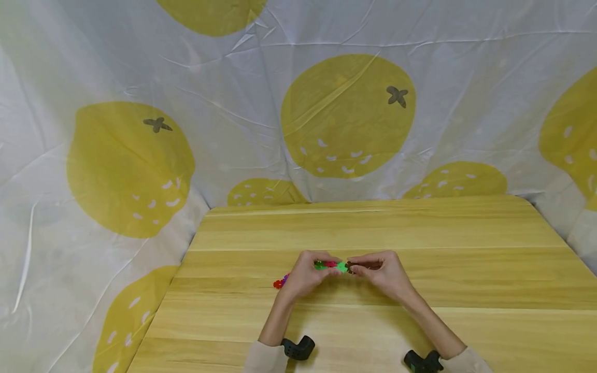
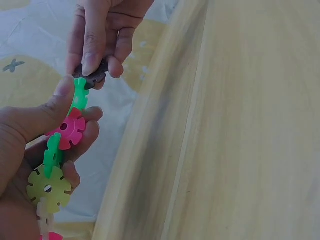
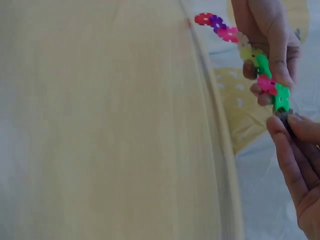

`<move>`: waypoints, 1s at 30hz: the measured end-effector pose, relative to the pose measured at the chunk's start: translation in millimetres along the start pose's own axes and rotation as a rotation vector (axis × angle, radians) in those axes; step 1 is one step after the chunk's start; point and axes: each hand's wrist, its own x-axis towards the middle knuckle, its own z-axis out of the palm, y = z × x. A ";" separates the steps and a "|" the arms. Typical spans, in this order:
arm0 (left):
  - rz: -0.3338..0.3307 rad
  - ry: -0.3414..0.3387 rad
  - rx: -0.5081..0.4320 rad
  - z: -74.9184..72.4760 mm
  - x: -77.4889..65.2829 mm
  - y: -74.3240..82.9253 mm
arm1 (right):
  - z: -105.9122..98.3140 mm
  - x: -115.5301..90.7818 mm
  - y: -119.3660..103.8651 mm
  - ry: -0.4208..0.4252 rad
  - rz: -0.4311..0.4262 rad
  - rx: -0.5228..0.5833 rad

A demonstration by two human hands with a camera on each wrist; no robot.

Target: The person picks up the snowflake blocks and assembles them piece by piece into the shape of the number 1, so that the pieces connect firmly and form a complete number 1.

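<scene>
A chain of interlocking plastic snowflake discs (image 2: 49, 189) runs through my left hand (image 1: 305, 274), which grips it near its right end. In the right wrist view the chain's far part shows red, purple, pink and pale discs, then yellow, green, pink and green ones. My right hand (image 1: 387, 273) pinches a dark brown disc (image 2: 94, 76) between thumb and fingers. That brown disc meets the edge of the bright green end disc (image 2: 80, 95); how deep their slots interlock I cannot tell. The red disc (image 1: 278, 284) at the other end sticks out left of my left hand.
Both hands are over a wooden table (image 1: 224, 316). Behind it hangs a pale cloth (image 1: 224, 129) printed with yellow lemons. Black wrist devices (image 1: 298, 348) sit at both cuffs.
</scene>
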 end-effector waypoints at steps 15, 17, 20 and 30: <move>0.006 0.030 0.034 -0.8 -0.9 4.8 | 8.0 -0.4 0.2 0.067 -0.039 0.002; -0.004 0.020 0.044 -2.1 -1.6 5.1 | 6.8 0.0 0.5 0.046 -0.034 0.019; -0.028 0.010 0.048 -3.9 -2.1 5.4 | 3.9 0.6 0.1 0.014 -0.055 0.046; -0.026 0.031 0.043 -4.6 -1.9 6.3 | -2.8 0.2 -0.2 -0.027 -0.123 0.044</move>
